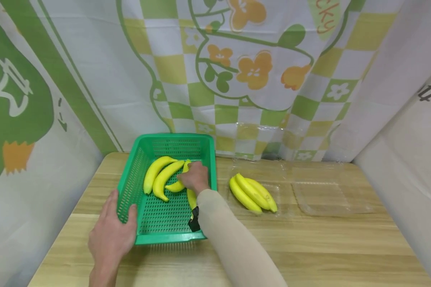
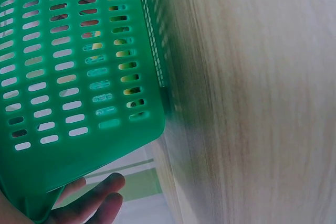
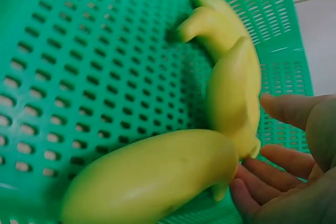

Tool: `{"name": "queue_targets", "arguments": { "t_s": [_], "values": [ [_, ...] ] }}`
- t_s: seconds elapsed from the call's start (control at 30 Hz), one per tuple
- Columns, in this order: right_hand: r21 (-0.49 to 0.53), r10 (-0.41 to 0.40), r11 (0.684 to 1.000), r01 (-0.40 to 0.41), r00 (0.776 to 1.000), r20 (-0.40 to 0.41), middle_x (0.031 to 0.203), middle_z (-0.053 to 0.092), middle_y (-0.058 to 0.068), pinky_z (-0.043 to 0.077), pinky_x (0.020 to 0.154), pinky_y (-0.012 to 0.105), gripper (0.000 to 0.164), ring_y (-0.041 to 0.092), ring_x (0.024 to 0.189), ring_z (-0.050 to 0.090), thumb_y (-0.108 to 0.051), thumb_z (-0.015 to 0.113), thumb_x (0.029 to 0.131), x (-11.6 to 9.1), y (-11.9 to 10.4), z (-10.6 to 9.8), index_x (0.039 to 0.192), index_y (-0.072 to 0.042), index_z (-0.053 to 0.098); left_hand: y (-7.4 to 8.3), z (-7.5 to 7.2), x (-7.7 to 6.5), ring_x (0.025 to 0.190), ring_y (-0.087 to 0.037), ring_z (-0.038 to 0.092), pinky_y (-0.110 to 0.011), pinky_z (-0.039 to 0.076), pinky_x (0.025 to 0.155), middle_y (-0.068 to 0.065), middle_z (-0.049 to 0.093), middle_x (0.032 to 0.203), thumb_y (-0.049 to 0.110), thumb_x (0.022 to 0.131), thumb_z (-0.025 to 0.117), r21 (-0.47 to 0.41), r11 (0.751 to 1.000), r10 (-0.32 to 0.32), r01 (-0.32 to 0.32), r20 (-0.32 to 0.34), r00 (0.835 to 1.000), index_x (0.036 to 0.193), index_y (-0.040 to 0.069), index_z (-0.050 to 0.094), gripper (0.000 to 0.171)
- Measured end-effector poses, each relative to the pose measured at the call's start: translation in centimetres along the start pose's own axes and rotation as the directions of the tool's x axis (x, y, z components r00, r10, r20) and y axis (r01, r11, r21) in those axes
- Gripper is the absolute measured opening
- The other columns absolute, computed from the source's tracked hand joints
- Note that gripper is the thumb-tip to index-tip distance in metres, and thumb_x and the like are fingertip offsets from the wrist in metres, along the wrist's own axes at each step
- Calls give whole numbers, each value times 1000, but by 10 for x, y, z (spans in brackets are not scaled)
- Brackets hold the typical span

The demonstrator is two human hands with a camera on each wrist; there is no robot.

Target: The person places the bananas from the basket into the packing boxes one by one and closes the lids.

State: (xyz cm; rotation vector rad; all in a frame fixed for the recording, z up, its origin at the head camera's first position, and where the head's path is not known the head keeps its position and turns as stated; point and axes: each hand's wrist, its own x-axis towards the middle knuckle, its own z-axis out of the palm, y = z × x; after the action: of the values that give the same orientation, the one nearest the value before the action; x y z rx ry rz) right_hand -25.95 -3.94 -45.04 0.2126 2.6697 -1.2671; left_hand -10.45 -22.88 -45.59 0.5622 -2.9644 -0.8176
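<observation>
Steadying the basket (image 1: 161,238) at its 8 o'clock wall: left hand (image 1: 112,234), gripping the rim, thumb to the inner side, fingers along the outer face.

Right hand (image 1: 195,177): inside the basket, toward 2 o'clock. Thumb and fingers apart, loosely bent, around a banana's end; fingertips touching or just beside the skin. No firm pinch shows.

Bananas, in basket, yellow, smooth. Two at 10 o'clock, side by side: outer banana (image 1: 153,172), inner banana (image 1: 162,181). Beside the right hand, partly covered: short banana (image 1: 174,187), near centre; wall banana (image 1: 191,197), along the 3 o'clock wall. Exact count under the hand: cannot tell.

Bunch (image 1: 253,193): about three bananas, outside the basket at 3 o'clock, lying in the near tray (image 1: 278,191), clear plastic. Far tray (image 1: 321,195): clear, farther out at 3 o'clock. All on a wood-grain table (image 1: 327,247).

Handling, as judged: bananas probably light and fairly firm, skin somewhat slippery; best held round mid-curve, thumb opposite fingers, sparing the narrow tips. Bunch: support beneath as well, since one end alone may let it swing. Basket: light, stiff; hold by the rim. Trays: thin, easily dented or shifted.
</observation>
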Motion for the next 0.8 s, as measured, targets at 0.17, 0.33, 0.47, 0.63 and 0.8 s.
{"name": "queue_targets", "arguments": {
  "t_s": [0.17, 0.33, 0.47, 0.63, 0.8],
  "values": [
    [-73, -11, 997, 11, 1000, -5, 141, 71, 16, 60, 103, 38, 61, 29, 126, 68, -26, 84, 90, 0, -2, 6, 144, -6, 66, 0, -1, 0, 151, -58, 36, -73, 47, 100, -14, 13, 180, 58, 110, 30, 6, 1000, -4, 4, 4, 1000, 172, 23, 0, 78],
    [-202, -30, 979, 33, 999, 15, 142, 71, 9, 60, 101, 38, 62, 27, 124, 69, -31, 85, 90, 1, -3, 10, 147, -16, 65, 1, -1, 0, 150, -57, 36, -73, 47, 101, -14, 14, 180, 57, 110, 31, 3, 1000, -6, 6, 4, 1000, 172, 23, 0, 77],
    [-312, -51, 948, 63, 998, 47, 143, 71, 3, 56, 101, 42, 63, 26, 125, 68, -34, 87, 88, 2, -4, 13, 147, -26, 66, 1, -1, 0, 150, -57, 37, -72, 47, 101, -14, 16, 179, 57, 110, 32, 0, 1000, -6, 6, -2, 1000, 173, 23, 1, 77],
    [-360, -61, 929, 89, 994, 89, 142, 72, -1, 49, 106, 49, 65, 28, 127, 67, -32, 89, 87, 2, -4, 16, 148, -34, 64, 1, 0, 0, 150, -57, 37, -73, 46, 102, -15, 16, 179, 57, 110, 32, 0, 1000, -4, 4, -9, 1000, 173, 23, 2, 77],
    [-343, -76, 934, 97, 994, 74, 134, 75, 2, 47, 110, 52, 66, 28, 127, 66, -26, 89, 87, 3, -4, 17, 147, -34, 64, 1, 0, 0, 151, -57, 36, -75, 45, 104, -15, 15, 179, 57, 110, 31, -2, 1000, -10, 10, -2, 1000, 172, 24, 1, 77]
  ]
}}
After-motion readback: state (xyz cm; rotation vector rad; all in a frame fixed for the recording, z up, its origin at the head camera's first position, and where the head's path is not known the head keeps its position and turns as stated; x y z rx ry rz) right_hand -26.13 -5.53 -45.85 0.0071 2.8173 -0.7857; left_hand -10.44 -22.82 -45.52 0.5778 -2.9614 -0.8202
